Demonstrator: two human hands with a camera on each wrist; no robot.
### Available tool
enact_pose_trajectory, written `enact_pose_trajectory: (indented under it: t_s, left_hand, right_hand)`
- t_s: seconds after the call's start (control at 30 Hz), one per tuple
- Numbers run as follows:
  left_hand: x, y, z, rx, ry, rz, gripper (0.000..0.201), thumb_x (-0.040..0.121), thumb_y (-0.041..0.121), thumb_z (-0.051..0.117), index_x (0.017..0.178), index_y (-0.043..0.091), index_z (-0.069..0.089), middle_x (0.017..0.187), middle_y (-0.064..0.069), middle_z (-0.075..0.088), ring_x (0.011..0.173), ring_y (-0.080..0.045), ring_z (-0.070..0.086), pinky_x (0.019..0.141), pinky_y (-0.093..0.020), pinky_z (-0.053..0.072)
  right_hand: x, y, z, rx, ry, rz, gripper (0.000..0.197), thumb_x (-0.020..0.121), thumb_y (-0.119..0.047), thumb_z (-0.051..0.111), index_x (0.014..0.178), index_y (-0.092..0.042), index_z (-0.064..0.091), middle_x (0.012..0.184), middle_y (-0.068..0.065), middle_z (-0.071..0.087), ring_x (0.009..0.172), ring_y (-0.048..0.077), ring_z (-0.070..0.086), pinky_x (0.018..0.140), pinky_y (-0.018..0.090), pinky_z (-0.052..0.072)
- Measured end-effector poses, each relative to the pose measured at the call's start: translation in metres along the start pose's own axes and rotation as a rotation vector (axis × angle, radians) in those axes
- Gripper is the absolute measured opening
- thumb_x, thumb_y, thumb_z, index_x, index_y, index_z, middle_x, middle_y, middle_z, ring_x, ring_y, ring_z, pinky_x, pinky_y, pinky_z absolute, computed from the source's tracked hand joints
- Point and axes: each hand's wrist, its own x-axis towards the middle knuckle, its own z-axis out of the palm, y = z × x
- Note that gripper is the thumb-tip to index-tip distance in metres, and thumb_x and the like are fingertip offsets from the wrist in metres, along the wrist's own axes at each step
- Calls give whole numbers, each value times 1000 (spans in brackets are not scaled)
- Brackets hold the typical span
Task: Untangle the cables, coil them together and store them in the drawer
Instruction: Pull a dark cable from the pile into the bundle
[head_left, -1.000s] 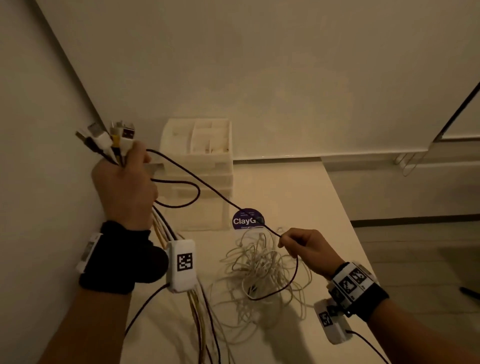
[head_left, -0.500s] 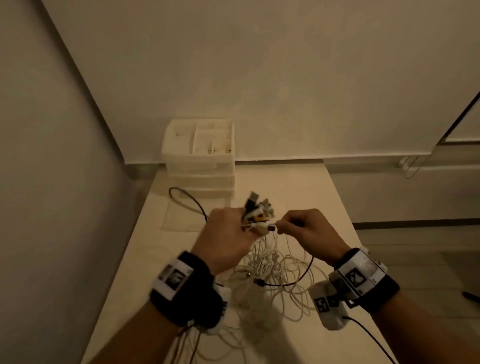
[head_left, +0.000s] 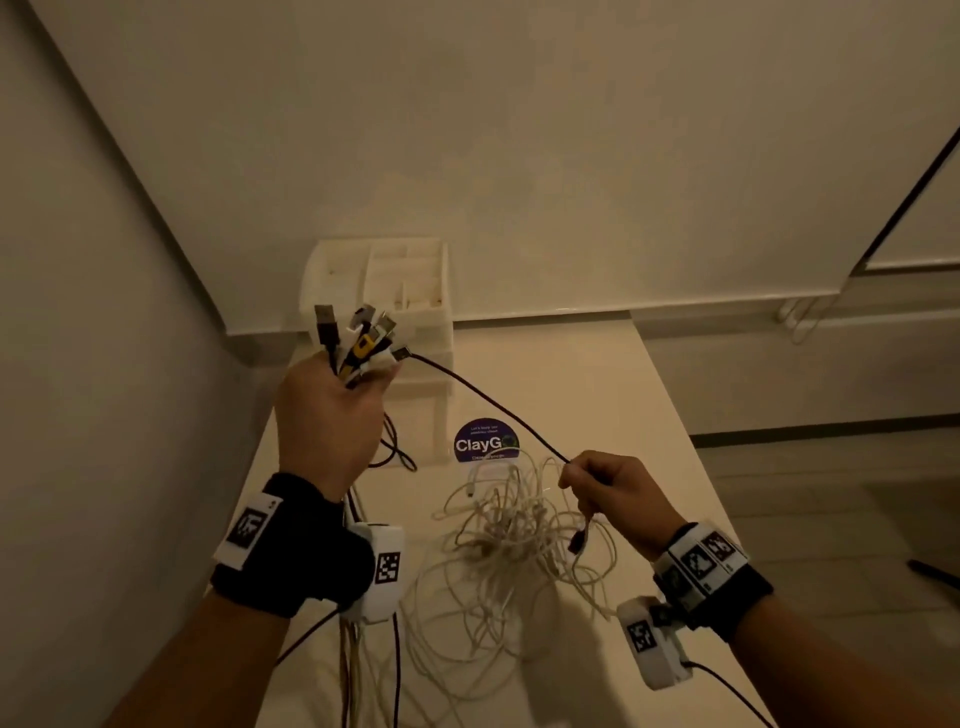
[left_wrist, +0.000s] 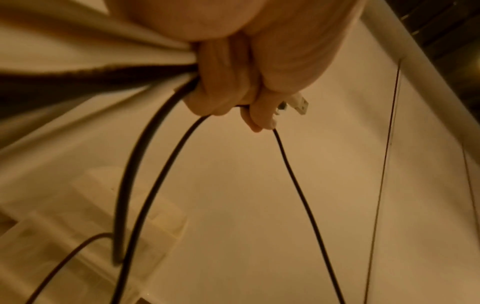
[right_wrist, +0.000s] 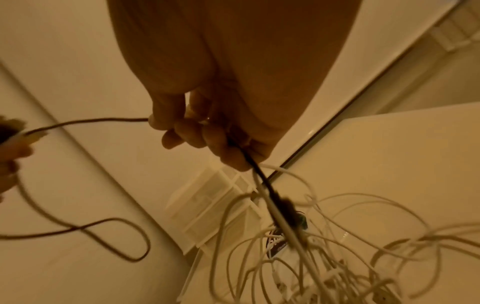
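Up near the drawer unit (head_left: 410, 332), the left hand (head_left: 330, 410) clenches a bundle of cable ends (head_left: 358, 340), plugs fanned upward. One thin black cable (head_left: 483, 402) runs taut down to the right hand (head_left: 613, 486), whose fingers (right_wrist: 192, 133) pinch it, its dark plug dangling below. Beneath lies a tangle of white cables (head_left: 514, 540) on the pale surface (head_left: 597, 395), beside a round purple sticker (head_left: 485, 441). Plain walls meet behind in dim, warm light.

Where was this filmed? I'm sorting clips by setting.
Probably a plain indoor room, a home or office corner: a pale table pushed against bare walls, a small plastic drawer unit at its back, and a tiled floor on the right.
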Motion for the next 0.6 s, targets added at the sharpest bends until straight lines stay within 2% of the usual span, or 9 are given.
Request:
enact_pose_trajectory:
  t_s: [0.1,0.17,0.23,0.3,0.4,0.5,0.53,0.6]
  left_hand:
    - [-4,-2,-7,-22,66,-25,11,84,22,74,94,17,71,82,9,64,85,-14,63,76,-25,43]
    - [-8,-4,-10,-62,92,-38,9,84,21,73,91,23,68,80,11,64,84,-14,63,76,-24,44]
    - [-9,-7,-14,-132,135,-54,10,85,20,73,93,24,68,83,10,66,84,-10,64,74,-18,46]
    - [-9,-10,-18,-169,163,-55,12,84,20,73,94,24,68,86,6,68,83,-6,64,72,-9,46]
    - [-12,-13,-22,-157,122,-36,11,84,19,74,92,25,68,85,9,68,80,-1,65,70,-5,45]
    - [-18,-9,-26,-214,75,8,15,83,15,73,85,27,65,81,17,65,73,11,63,68,-3,44]
    - [-19,-8,-29,-233,49,27,16,83,14,72,83,27,65,75,19,64,67,10,62,65,-6,45]
    - [-22,-7,-37,-265,-31,45,12,86,12,69,81,22,64,54,17,56,50,-8,53,50,-17,42]
  right_hand:
    - [11,14,5,-42,13,-11,22,95,-12,58,75,-12,69,56,0,51,55,13,48,53,30,44]
    - [17,16,8,-52,45,-38,22,94,-13,60,75,-15,70,60,5,59,58,15,54,57,31,49]
    - [23,16,7,-42,100,-65,26,93,-10,60,71,-19,70,70,14,67,66,21,61,68,32,51]
    - [28,19,5,-100,112,-55,26,94,-10,59,72,-19,68,72,9,70,62,23,62,69,37,52]
    - [31,22,6,-230,78,-24,21,97,-14,54,78,-16,64,75,0,72,56,25,61,66,45,54]
    - [21,13,5,-193,150,-34,18,98,-9,51,84,-9,61,76,1,72,65,21,65,71,39,54]
    - [12,6,2,-183,164,-62,17,98,-8,50,85,-9,61,76,2,71,69,17,67,71,35,54]
    - [-17,-7,-6,-148,151,-95,15,97,-11,50,90,-9,63,77,8,70,76,13,69,74,29,55]
